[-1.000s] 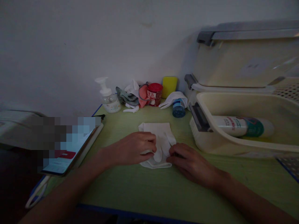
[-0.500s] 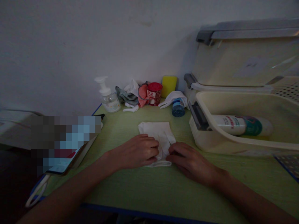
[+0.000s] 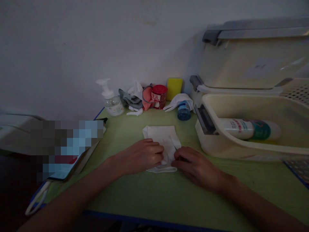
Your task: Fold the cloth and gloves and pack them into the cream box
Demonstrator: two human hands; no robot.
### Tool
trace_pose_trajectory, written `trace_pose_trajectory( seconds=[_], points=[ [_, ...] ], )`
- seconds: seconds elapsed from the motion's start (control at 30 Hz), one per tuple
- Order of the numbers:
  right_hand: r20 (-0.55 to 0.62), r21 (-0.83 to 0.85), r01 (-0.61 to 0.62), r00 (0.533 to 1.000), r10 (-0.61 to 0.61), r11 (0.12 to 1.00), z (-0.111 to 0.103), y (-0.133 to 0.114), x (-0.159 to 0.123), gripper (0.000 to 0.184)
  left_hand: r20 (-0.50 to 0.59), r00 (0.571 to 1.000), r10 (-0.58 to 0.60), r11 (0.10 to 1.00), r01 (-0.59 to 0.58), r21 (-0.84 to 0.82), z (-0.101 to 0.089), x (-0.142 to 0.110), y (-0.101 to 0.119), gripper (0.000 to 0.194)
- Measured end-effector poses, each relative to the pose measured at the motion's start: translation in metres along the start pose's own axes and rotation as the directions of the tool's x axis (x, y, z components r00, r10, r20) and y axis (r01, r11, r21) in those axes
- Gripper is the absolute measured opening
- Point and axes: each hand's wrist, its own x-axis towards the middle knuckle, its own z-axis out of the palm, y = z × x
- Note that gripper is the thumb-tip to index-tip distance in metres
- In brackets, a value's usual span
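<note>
A folded white cloth glove [image 3: 161, 132] lies flat on the green table, with finger-like folds across its middle and a hemmed edge nearest me. My left hand [image 3: 151, 156] is closed on its left side, knuckles up, with the fingertips hidden from view. At the right edge, my right hand [image 3: 190, 164] pinches the fabric between thumb and curled fingers.
Along the wall stand a pump bottle [image 3: 114, 104], crumpled cloths [image 3: 131, 98], a red can [image 3: 159, 96], a yellow sponge [image 3: 174, 88] and a blue bottle [image 3: 183, 111]. A cream bin [image 3: 241, 153] holding a spray can [image 3: 241, 129] is at right; a phone [image 3: 61, 170] leans at left.
My left hand has shifted very slightly, and a little more of the glove's hemmed lower edge shows beneath it. Otherwise the hands and glove stay put.
</note>
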Motion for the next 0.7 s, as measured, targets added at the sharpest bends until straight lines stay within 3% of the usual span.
trace_pose_trajectory(
  seconds=[0.43,0.7],
  points=[
    [0.041,0.014,-0.022,0.999,0.021,1.000,0.0002,0.0011,-0.0012,0.020,-0.008,0.999,0.038,0.998,-0.037,0.054,-0.0014,0.0014,0.0000,0.012],
    [-0.002,-0.002,0.011,1.000,-0.011,1.000,0.0017,0.0014,-0.0010,0.023,-0.056,0.998,0.016,0.996,-0.011,0.085,-0.0051,-0.0004,-0.0008,0.013]
  ],
)
